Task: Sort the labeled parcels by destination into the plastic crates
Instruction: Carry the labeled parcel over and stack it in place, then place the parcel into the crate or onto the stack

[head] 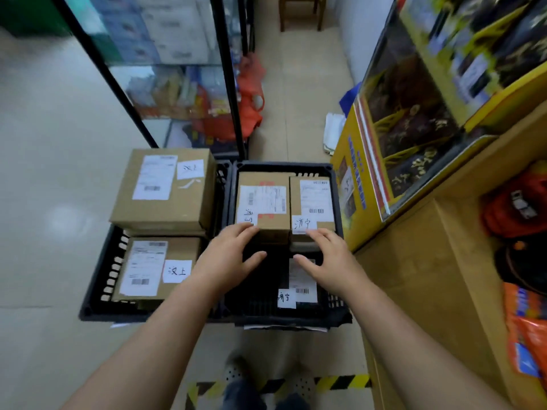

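Head view, left hand [229, 253] spread flat, fingertips laid on near edge of brown parcel [263, 202] in right crate [284, 166], right hand [328, 255] likewise spread on neighbouring parcel [312, 208], two parcels [162, 187] seen in left crate [97, 276].

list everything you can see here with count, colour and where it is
left crate: one, black, on the floor
right crate: one, black, beside the left one
left-crate parcels: two, brown, white labels
right-crate brown parcels: two, side by side at the far end
dark parcel: one, white label, near end of the right crate
glass cabinet: one, black frame, far left
red bag: one, beside the cabinet
yellow boxes: at least two, right side
hazard tape: one strip, yellow-black, floor
left hand: open, over the right crate
right hand: open, over the right crate
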